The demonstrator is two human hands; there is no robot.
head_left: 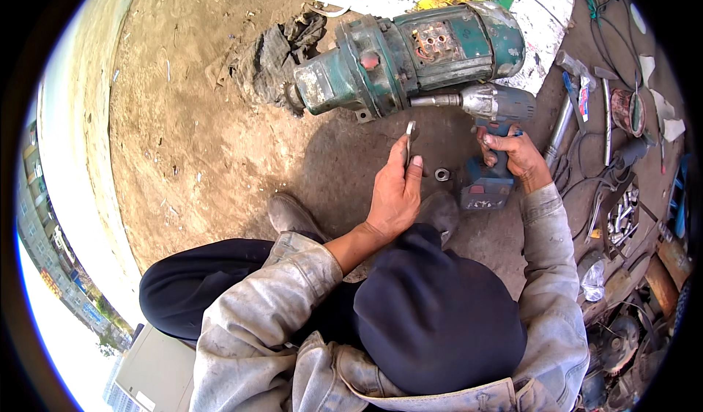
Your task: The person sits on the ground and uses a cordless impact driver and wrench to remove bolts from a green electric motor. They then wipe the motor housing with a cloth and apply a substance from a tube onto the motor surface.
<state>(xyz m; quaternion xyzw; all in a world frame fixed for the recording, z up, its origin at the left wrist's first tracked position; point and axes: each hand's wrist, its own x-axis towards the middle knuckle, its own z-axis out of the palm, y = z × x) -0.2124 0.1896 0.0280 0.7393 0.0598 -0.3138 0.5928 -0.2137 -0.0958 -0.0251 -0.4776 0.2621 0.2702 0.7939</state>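
While the right hand grips a cordless impact wrench against the green motor, the left hand pinches a small metal washer.

Bright daylight falls on the sandy ground before me; my own shadow darkens the patch under the green motor. Fisheye bends the edges, corners black, focus sharp centrally.

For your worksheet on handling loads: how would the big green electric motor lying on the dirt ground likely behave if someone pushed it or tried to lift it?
The big green electric motor looks like thick cast metal, so probably heavy and stiff. Its rounded body might rock or roll slightly, though the dirt ground would likely resist sliding. Its worn, grimy surface could feel slippery.
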